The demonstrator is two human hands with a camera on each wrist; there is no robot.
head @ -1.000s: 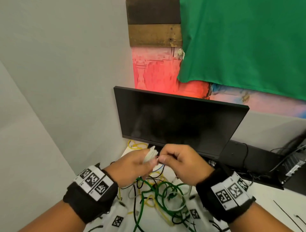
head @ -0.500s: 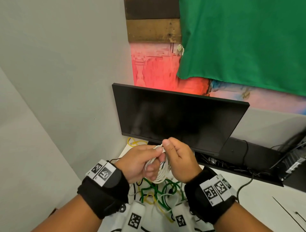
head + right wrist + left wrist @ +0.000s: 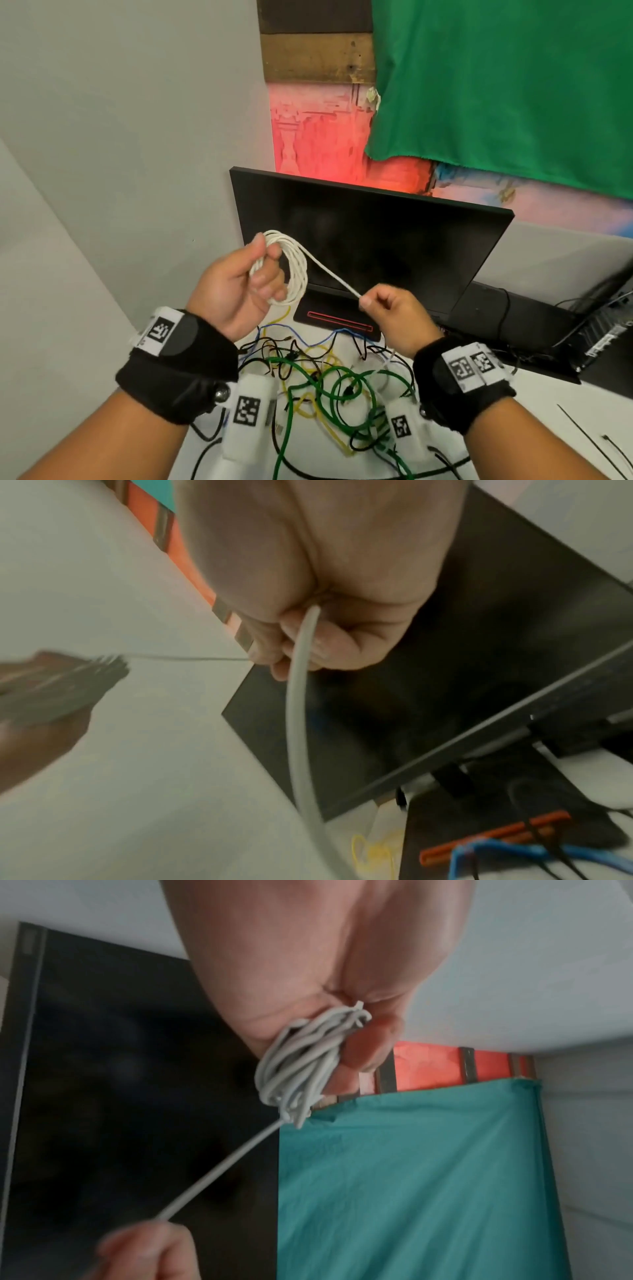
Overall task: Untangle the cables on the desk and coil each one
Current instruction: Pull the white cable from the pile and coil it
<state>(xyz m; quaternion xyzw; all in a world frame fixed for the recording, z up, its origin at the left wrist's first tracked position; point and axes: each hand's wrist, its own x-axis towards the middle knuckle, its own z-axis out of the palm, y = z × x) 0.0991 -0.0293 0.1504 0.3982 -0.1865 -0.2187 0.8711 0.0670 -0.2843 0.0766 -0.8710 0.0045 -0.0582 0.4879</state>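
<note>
In the left centre of the head view, the left hand (image 3: 236, 291) holds a white coil (image 3: 291, 270) with curled fingers, raised in front of the monitor (image 3: 394, 240). One strand goes right and down to the right hand (image 3: 394, 318), which pinches it. Below, in the lower centre, the tangle (image 3: 329, 387) lies on the desk (image 3: 548, 411).

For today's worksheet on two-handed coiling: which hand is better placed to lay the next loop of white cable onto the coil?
Right. The right hand pinches the free strand of the thin white cable, while the left hand already holds its coil.
</note>
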